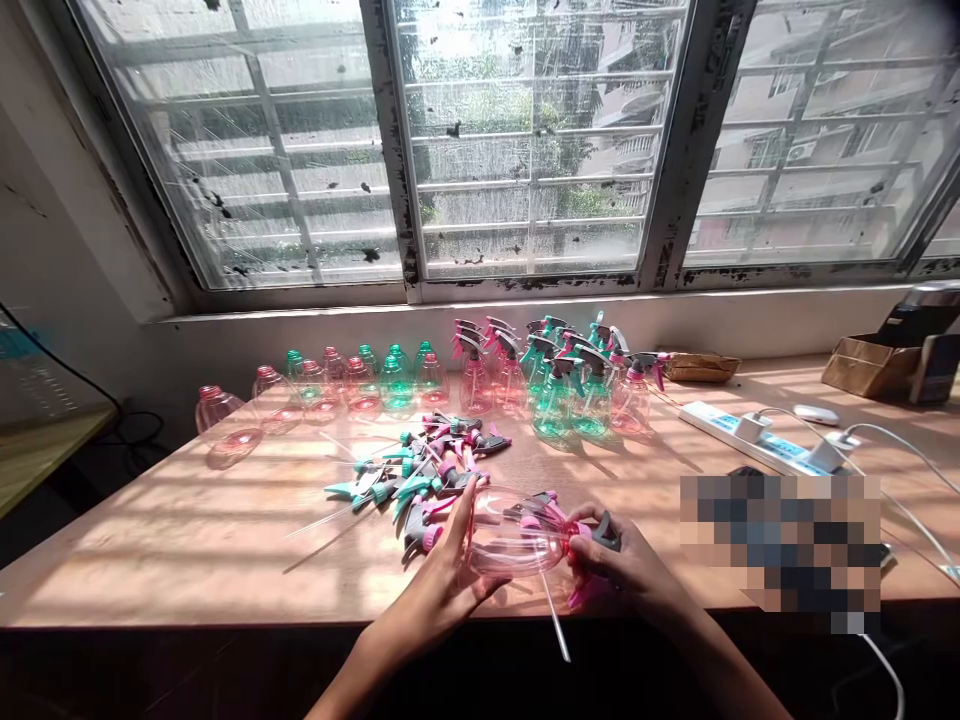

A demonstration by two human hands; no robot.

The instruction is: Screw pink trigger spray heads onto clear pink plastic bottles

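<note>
My left hand [450, 570] is wrapped round the base of a clear pink bottle [510, 530], which lies on its side in the air near the table's front edge. At the bottle's neck, my right hand [619, 560] closes on a pink and dark grey spray head [606, 532]. The fingers partly hide the neck, so I cannot tell whether the head is screwed on. A thin pale tube [556, 625] slants down below the bottle; where it starts is unclear. Just beyond my left hand lies a pile of loose pink and green spray heads [409, 470] with tubes.
Headless pink and green bottles [362, 388] stand at the back left. Bottles with spray heads [559, 400] stand to their right. A white power strip [750, 440] with chargers and cables, a blurred patch [780, 540] and a cardboard box [862, 365] are on the right.
</note>
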